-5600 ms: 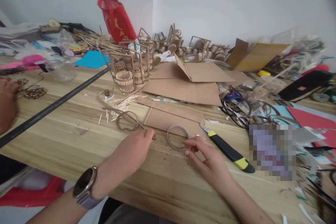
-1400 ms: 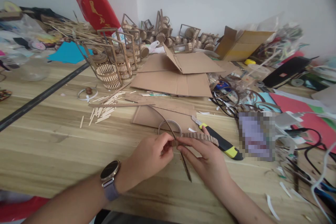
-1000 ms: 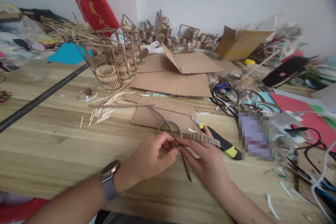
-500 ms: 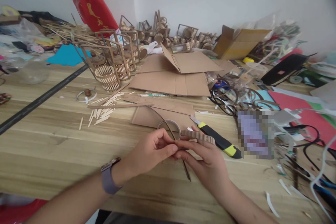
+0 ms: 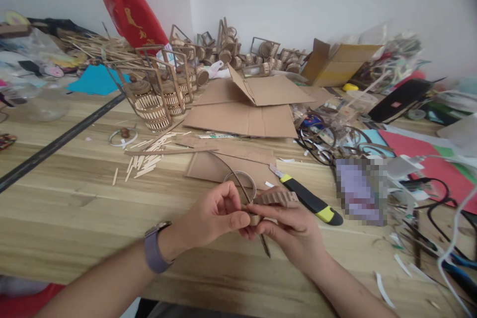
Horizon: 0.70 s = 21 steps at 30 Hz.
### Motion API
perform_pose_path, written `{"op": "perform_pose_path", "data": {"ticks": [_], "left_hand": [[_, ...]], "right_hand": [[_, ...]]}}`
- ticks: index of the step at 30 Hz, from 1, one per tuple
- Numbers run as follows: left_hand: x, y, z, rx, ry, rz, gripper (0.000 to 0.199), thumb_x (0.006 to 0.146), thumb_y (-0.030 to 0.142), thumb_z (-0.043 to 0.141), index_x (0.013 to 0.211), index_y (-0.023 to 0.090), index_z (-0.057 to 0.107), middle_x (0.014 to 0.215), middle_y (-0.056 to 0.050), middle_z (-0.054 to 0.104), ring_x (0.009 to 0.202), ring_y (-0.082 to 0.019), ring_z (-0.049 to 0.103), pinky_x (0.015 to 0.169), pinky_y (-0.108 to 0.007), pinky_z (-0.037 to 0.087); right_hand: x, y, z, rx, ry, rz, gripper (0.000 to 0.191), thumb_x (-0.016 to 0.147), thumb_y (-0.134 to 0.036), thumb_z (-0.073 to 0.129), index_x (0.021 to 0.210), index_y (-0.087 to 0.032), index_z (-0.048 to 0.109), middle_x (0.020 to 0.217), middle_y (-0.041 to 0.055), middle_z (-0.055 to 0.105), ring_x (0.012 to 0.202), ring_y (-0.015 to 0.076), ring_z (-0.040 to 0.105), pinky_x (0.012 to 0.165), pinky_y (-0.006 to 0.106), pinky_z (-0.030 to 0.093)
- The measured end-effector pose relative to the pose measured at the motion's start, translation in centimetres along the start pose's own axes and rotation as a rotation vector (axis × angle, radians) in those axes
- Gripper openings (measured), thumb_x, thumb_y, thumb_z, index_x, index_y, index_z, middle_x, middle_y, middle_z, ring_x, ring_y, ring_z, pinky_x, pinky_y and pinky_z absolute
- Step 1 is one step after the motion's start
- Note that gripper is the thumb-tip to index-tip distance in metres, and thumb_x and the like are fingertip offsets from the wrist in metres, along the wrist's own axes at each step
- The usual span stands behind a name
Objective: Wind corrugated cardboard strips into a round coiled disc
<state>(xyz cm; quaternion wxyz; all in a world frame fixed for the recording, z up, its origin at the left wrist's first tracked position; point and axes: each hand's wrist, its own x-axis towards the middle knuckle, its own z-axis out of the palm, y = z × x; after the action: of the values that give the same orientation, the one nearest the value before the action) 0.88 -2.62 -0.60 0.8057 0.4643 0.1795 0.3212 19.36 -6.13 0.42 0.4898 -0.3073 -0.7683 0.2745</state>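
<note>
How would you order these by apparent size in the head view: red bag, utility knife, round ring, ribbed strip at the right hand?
1. Red bag
2. Utility knife
Unsure, not ranked: round ring and ribbed strip; both look smaller but are partly hidden.

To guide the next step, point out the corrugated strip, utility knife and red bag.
Corrugated strip (image 5: 277,198): head view, ridged side.
Utility knife (image 5: 308,196): head view, black handle.
Red bag (image 5: 128,7): head view, printed side.
</note>
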Motion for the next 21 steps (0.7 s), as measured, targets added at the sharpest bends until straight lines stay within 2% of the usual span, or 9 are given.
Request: {"op": "perform_pose_path", "data": {"ticks": [3,6,9,11,16,21], "left_hand": [[-0.1,0.1,-0.1,0.020,-0.019,0.003,0.039,0.079,0.037,0.077,0.077,0.018,0.043,0.072,-0.001,0.071,0.066,-0.011,0.068,0.063,-0.021,0.052],[-0.2,0.1,-0.1,0.123,-0.003,-0.009,0.035,0.083,0.040,0.073,0.084,0.019,0.045,0.077,-0.001,0.071,0.071,-0.012,0.068,0.067,-0.023,0.052],[-0.2,-0.1,-0.2,0.273,0.056,-0.008,0.031,0.088,0.041,0.066,0.100,0.019,0.050,0.091,-0.005,0.071,0.084,-0.015,0.069,0.075,-0.027,0.052],[0.0,-0.3,-0.1,0.360,0.130,-0.005,0.034,0.086,0.038,0.068,0.107,0.019,0.051,0.098,-0.006,0.070,0.090,-0.017,0.067,0.079,-0.030,0.051],[0.4,-0.4,0.1,0.422,0.292,0.008,0.034,0.072,0.029,0.079,0.094,0.019,0.055,0.094,-0.005,0.067,0.090,-0.020,0.064,0.082,-0.034,0.049],[0.4,-0.5,0.1,0.382,0.316,-0.017,0.034,0.070,0.028,0.079,0.093,0.018,0.056,0.097,-0.005,0.065,0.089,-0.019,0.062,0.081,-0.034,0.048]], "right_hand": [[0.0,-0.1,-0.2,-0.047,-0.025,-0.010,0.031,0.095,-0.030,0.057,0.125,-0.036,0.063,0.072,-0.0043,0.075,0.071,0.0137,0.070,0.069,0.024,0.056],[-0.4,0.2,-0.3,-0.263,0.020,-0.080,0.025,0.097,-0.032,0.054,0.116,-0.027,0.069,0.077,0.0011,0.074,0.077,0.0169,0.068,0.072,0.029,0.056],[-0.9,1.0,-0.2,-0.516,0.121,-0.189,0.022,0.094,-0.025,0.056,0.109,-0.022,0.072,0.086,0.0066,0.073,0.084,0.0201,0.066,0.076,0.033,0.056],[-1.2,1.4,0.0,-0.633,0.156,-0.243,0.022,0.093,-0.022,0.057,0.109,-0.021,0.072,0.087,0.0075,0.072,0.084,0.0208,0.064,0.080,0.036,0.055],[-1.8,2.1,0.7,-0.805,0.144,-0.236,0.021,0.094,-0.022,0.056,0.107,-0.024,0.072,0.084,0.0041,0.069,0.083,0.0187,0.063,0.086,0.036,0.052],[-2.2,2.2,0.9,-0.897,0.124,-0.228,0.020,0.094,-0.018,0.057,0.101,-0.025,0.073,0.084,0.0032,0.068,0.082,0.0165,0.062,0.075,0.031,0.052]]}}
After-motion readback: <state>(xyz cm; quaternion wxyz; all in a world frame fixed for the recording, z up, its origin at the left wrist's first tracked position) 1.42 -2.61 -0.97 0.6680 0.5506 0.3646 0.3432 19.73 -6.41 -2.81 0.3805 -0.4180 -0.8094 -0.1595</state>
